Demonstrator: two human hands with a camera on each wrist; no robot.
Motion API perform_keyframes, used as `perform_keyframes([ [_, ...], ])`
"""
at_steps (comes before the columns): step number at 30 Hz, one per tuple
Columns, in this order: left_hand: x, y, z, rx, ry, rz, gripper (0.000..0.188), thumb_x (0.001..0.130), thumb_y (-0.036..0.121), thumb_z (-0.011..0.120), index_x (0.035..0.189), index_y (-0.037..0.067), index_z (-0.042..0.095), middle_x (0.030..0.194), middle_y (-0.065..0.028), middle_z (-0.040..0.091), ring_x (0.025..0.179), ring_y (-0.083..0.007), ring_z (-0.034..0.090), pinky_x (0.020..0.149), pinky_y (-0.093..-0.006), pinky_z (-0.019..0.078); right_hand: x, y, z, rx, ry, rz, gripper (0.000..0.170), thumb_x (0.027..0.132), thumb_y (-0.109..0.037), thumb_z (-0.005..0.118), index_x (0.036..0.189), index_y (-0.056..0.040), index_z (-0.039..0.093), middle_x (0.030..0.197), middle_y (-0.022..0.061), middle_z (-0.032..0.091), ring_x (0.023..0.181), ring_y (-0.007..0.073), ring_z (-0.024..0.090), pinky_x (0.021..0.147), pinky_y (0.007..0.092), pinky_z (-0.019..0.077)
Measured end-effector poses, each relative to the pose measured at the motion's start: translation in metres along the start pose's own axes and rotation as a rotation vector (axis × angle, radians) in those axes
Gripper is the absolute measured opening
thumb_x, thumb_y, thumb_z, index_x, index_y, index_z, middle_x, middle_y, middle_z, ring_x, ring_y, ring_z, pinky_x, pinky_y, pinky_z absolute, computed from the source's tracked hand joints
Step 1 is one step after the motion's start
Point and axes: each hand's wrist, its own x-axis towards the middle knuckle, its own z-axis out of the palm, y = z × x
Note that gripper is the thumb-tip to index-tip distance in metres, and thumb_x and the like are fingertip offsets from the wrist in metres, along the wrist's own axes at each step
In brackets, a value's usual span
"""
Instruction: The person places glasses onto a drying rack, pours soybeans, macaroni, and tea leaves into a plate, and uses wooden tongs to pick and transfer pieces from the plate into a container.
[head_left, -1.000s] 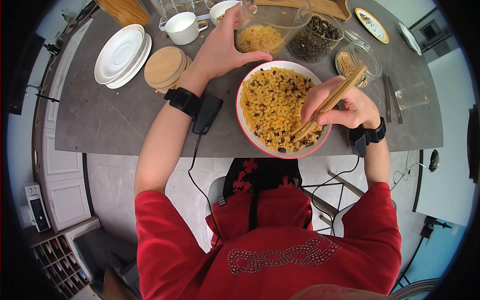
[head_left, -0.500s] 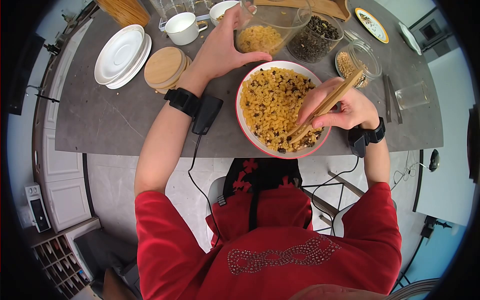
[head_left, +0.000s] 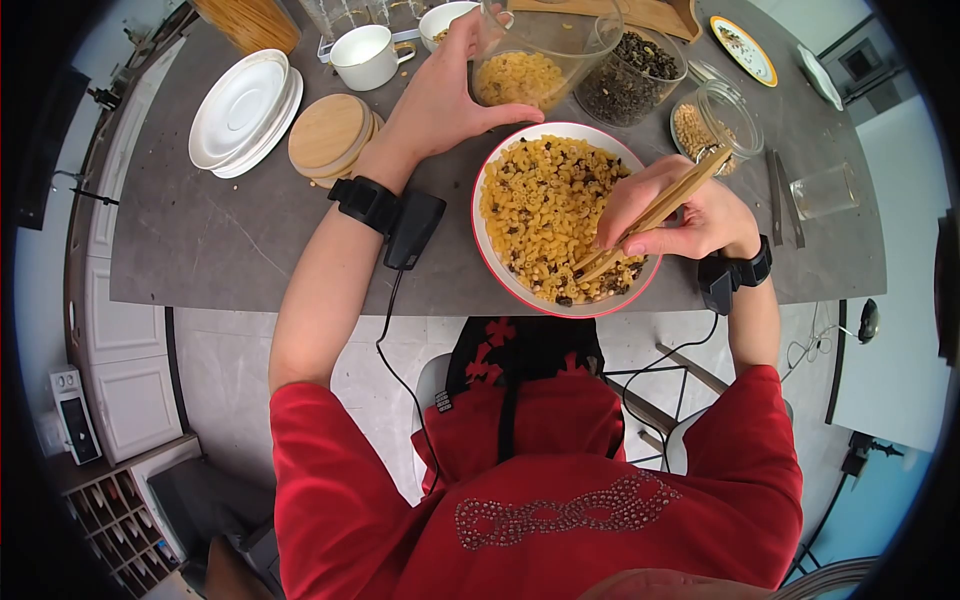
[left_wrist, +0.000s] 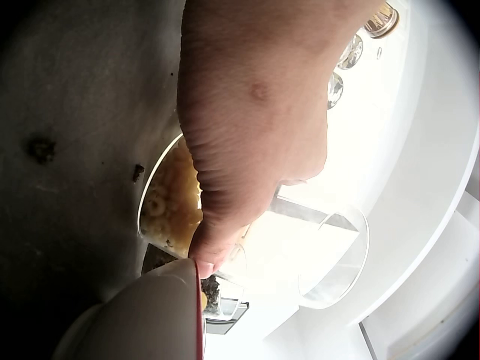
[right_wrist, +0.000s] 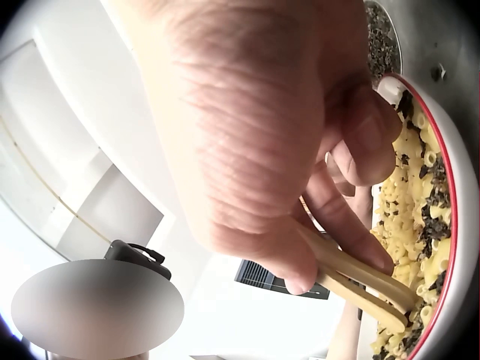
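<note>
A white bowl (head_left: 575, 311) with a red rim holds macaroni mixed with dark flakes and pale bits. Over its right side, my right hand (head_left: 700, 215) pinches light wooden tongs (head_left: 683, 188) between thumb and fingers. In the right wrist view the tips of the tongs (right_wrist: 390, 311) lie close together at the macaroni near the rim. Behind the bowl, my left hand (head_left: 440, 108) grips a clear glass jar (head_left: 572, 62) partly filled with plain macaroni. Its thumb lies along the near side, by the bowl's rim; the left wrist view hides most of the fingers.
Right of the glass jar stand a jar of dark flakes (head_left: 630, 85) and a small jar of pale grains (head_left: 700, 130). Farther right lie metal tweezers (head_left: 785, 200) and a small glass (head_left: 825, 190). Wooden lids (head_left: 328, 132), white plates (head_left: 240, 105) and a white cup (head_left: 365, 55) are left.
The tongs have tilted lower at their upper end, and their tips have shifted slightly left in the bowl. My left hand and the glass jar stay put.
</note>
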Motion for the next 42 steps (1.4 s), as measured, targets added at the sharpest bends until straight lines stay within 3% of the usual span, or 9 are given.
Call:
perform_keyframes([
  [12,0.0,0.001,-0.001,0.0,-0.003,-0.002,0.107,0.072,0.032,0.098,0.153,0.002,0.034,0.155,-0.0181,0.049,0.144,-0.0286,0.051,0.12,-0.0422,0.0417,-0.003,-0.009,0.001,-0.058,0.036,0.117,0.014,0.094,-0.01,0.076,0.106,-0.0027,0.075,0.099,0.0072,0.078,0.09,0.0183,0.072,0.079,0.0303,0.0552],
  [18,-0.001,0.0,-0.002,0.016,-0.007,-0.028,0.107,0.072,0.032,0.098,0.153,0.002,0.034,0.155,-0.0183,0.049,0.143,-0.0284,0.051,0.12,-0.0421,0.0419,-0.008,-0.008,0.001,-0.063,0.237,0.175,0.017,0.093,-0.012,0.077,0.104,0.0002,0.075,0.101,0.0107,0.077,0.094,0.021,0.074,0.082,0.0346,0.0572],
  [20,-0.002,-0.001,-0.001,0.022,-0.005,-0.043,0.107,0.072,0.032,0.098,0.152,0.002,0.034,0.155,-0.0184,0.049,0.143,-0.0284,0.051,0.12,-0.0421,0.042,-0.009,0.001,0.001,-0.089,0.487,-0.029,0.015,0.1,-0.009,0.068,0.111,0.0006,0.071,0.098,0.0063,0.077,0.079,0.0103,0.064,0.073,0.0249,0.0506],
  [24,-0.003,-0.003,0.0,0.038,-0.002,-0.059,0.107,0.072,0.032,0.098,0.152,0.002,0.035,0.154,-0.0182,0.05,0.143,-0.0284,0.051,0.121,-0.0419,0.0415,-0.016,0.014,-0.017,0.065,0.82,-0.154,0.019,0.104,-0.012,0.063,0.116,0.0009,0.069,0.084,0.0003,0.069,0.064,0.005,0.048,0.059,0.0219,0.0375],
  [26,-0.003,-0.002,0.0,0.04,0.007,-0.064,0.107,0.072,0.032,0.098,0.152,0.001,0.035,0.154,-0.0181,0.05,0.144,-0.0284,0.051,0.121,-0.0418,0.0413,-0.012,0.013,-0.027,0.097,1.139,-0.283,0.024,0.107,-0.019,0.062,0.122,-0.0008,0.069,0.073,-0.0059,0.054,0.058,0.0025,0.033,0.053,0.0227,0.0227],
  [29,-0.002,-0.003,0.0,0.017,-0.005,-0.067,0.106,0.072,0.032,0.098,0.152,0.001,0.035,0.154,-0.018,0.05,0.144,-0.0282,0.051,0.121,-0.0415,0.0411,-0.01,0.013,-0.03,-0.135,1.308,-0.132,0.029,0.107,-0.023,0.064,0.126,-0.0016,0.069,0.07,-0.0088,0.042,0.058,0.0019,0.032,0.051,0.0233,0.0217],
  [31,-0.001,-0.011,0.003,0.034,0.036,0.028,0.12,0.068,0.051,0.097,0.154,-0.001,0.031,0.146,-0.0277,0.055,0.136,-0.0408,0.056,0.113,-0.0466,0.0474,-0.007,0.011,-0.028,-0.136,1.301,-0.135,0.033,0.107,-0.026,0.065,0.129,-0.0023,0.069,0.071,-0.0089,0.045,0.057,0.0008,0.033,0.051,0.0217,0.0218],
  [38,-0.004,-0.013,0.003,0.081,0.023,-0.022,0.121,0.068,0.052,0.097,0.155,-0.002,0.031,0.144,-0.0286,0.056,0.135,-0.0416,0.056,0.112,-0.0463,0.0477,-0.012,0.019,-0.015,-0.134,0.901,-0.152,0.027,0.106,-0.021,0.062,0.121,-0.0007,0.071,0.097,0.0046,0.075,0.061,0.0012,0.044,0.053,0.0183,0.0333],
  [42,-0.004,-0.013,0.002,0.058,0.029,0.005,0.12,0.069,0.051,0.096,0.155,-0.001,0.031,0.145,-0.0269,0.057,0.136,-0.0421,0.056,0.113,-0.0462,0.0475,-0.003,0.021,-0.006,-0.181,0.685,-0.112,0.02,0.104,-0.015,0.065,0.115,0.0,0.073,0.102,0.0054,0.075,0.072,0.0044,0.057,0.064,0.021,0.0443],
])
